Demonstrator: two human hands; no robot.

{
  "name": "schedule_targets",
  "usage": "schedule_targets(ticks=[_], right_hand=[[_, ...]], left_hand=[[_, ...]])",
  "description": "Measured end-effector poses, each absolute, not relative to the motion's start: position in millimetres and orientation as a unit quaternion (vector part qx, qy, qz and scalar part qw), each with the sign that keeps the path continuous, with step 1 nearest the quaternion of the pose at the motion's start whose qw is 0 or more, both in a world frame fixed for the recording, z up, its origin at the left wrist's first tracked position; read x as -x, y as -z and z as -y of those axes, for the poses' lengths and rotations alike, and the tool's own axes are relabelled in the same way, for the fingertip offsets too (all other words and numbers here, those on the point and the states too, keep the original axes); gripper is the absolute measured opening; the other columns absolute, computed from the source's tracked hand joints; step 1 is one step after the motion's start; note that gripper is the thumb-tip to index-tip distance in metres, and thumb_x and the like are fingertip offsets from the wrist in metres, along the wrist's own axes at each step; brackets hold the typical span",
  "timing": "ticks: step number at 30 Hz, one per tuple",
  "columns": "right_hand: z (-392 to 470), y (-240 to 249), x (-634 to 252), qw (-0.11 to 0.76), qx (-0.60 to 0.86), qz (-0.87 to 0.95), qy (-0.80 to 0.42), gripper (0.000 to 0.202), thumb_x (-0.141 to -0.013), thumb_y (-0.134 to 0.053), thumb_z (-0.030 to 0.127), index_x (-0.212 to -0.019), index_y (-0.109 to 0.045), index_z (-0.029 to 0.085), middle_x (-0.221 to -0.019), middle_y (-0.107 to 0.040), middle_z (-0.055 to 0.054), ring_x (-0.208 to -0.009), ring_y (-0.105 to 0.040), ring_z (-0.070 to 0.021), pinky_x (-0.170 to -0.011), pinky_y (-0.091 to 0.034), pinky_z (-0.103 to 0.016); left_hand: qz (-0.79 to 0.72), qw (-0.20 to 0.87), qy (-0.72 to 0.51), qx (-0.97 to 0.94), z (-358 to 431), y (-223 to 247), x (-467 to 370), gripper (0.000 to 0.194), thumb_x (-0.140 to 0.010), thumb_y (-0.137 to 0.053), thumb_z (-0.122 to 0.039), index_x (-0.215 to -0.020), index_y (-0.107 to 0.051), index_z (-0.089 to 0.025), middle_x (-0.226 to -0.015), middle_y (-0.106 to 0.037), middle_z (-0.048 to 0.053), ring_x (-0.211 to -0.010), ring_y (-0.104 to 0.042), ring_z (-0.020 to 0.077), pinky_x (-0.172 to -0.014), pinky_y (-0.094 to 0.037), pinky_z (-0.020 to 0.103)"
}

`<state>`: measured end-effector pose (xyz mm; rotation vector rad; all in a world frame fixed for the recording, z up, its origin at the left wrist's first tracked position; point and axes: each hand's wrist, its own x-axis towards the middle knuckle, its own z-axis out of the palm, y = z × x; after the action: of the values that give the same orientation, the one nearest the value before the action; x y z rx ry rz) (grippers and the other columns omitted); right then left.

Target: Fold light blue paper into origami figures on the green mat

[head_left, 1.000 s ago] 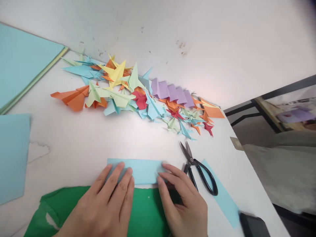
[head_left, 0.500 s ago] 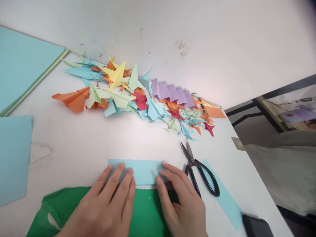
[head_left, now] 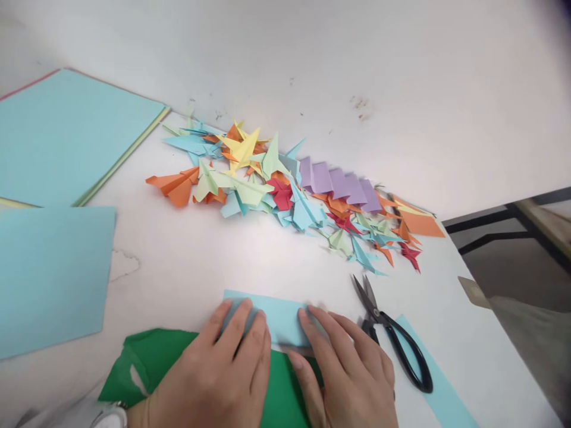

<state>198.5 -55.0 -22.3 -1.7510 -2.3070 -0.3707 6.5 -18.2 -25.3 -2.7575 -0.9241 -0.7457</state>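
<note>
A light blue folded paper strip (head_left: 285,318) lies flat on the white table in front of me. My left hand (head_left: 223,362) rests on its left part, palm down with fingers slightly spread. My right hand (head_left: 350,368) presses on the strip's right end with the fingertips, its thumb apart at the lower edge. Neither hand grips anything. Below the strip, partly under both hands, is a green sheet (head_left: 156,351). Black-handled scissors (head_left: 377,316) lie just right of my right hand, blades slightly apart, over another blue strip (head_left: 439,380).
Many folded paper planes (head_left: 250,190) in several colours and a pleated purple paper (head_left: 339,181) lie along the table's back. Large blue sheets (head_left: 75,137) and a smaller blue sheet (head_left: 53,279) are at left. The table edge runs down the right side.
The whole view has shifted, so things appear further right and somewhat lower. My right hand's fingers have moved over the strip's right end. A watch now shows on my left wrist.
</note>
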Motion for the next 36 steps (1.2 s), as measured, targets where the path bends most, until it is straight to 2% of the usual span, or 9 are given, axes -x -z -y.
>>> schedule_targets(ticks=[5,11,16,21,28,36], right_hand=[[53,20,-199,0.100,0.576,0.802,0.121,0.033,-0.085,-0.048,0.037,-0.107,-0.060,0.016,-0.104,-0.066,-0.009,-0.095,-0.055,-0.0267,-0.087,-0.033,-0.043],[50,15,-185,0.123,0.597,0.783,0.122,0.031,-0.090,-0.041,0.033,-0.095,-0.065,0.015,-0.095,-0.069,-0.009,-0.087,-0.058,-0.0242,-0.090,-0.031,-0.045],[49,13,-181,0.120,0.608,0.776,0.119,0.029,-0.090,-0.040,0.028,-0.097,-0.066,0.016,-0.095,-0.069,-0.006,-0.086,-0.057,-0.0222,-0.090,-0.032,-0.042],[48,11,-181,0.116,0.613,0.771,0.126,0.027,-0.090,-0.040,0.027,-0.095,-0.066,0.019,-0.093,-0.068,-0.005,-0.085,-0.055,-0.0204,-0.089,-0.030,-0.040],[49,11,-177,0.105,0.622,0.764,0.138,0.027,-0.090,-0.040,0.029,-0.087,-0.066,0.020,-0.086,-0.066,-0.005,-0.080,-0.053,-0.0193,-0.086,-0.028,-0.038],[50,12,-176,0.115,0.626,0.759,0.134,0.029,-0.090,-0.038,0.029,-0.089,-0.066,0.020,-0.081,-0.065,-0.005,-0.079,-0.052,-0.0187,-0.085,-0.026,-0.037]], left_hand=[[0.311,0.076,0.239,0.917,19,24,-6,0.030,-0.082,-0.039,-0.012,-0.100,-0.062,-0.007,-0.102,-0.066,0.010,-0.097,-0.057,0.0303,-0.085,-0.040,0.045],[0.303,0.071,0.183,0.932,21,22,-3,0.031,-0.085,-0.039,-0.018,-0.107,-0.058,-0.008,-0.112,-0.060,0.012,-0.104,-0.051,0.0305,-0.088,-0.036,0.046],[0.311,0.012,0.154,0.938,19,17,-2,0.034,-0.089,-0.038,-0.034,-0.107,-0.057,-0.012,-0.109,-0.058,0.007,-0.100,-0.048,0.0264,-0.081,-0.037,0.042],[0.309,-0.032,0.124,0.942,15,10,-5,0.040,-0.086,-0.039,-0.047,-0.103,-0.056,-0.014,-0.099,-0.057,0.006,-0.087,-0.048,0.0230,-0.074,-0.036,0.040],[0.295,0.009,0.106,0.949,13,4,-5,0.044,-0.082,-0.043,-0.053,-0.101,-0.055,-0.016,-0.091,-0.055,0.007,-0.082,-0.045,0.0227,-0.069,-0.033,0.038],[0.303,0.032,0.093,0.948,14,-1,-4,0.053,-0.081,-0.038,-0.060,-0.113,-0.051,-0.020,-0.093,-0.052,0.007,-0.084,-0.045,0.0238,-0.070,-0.034,0.038]])
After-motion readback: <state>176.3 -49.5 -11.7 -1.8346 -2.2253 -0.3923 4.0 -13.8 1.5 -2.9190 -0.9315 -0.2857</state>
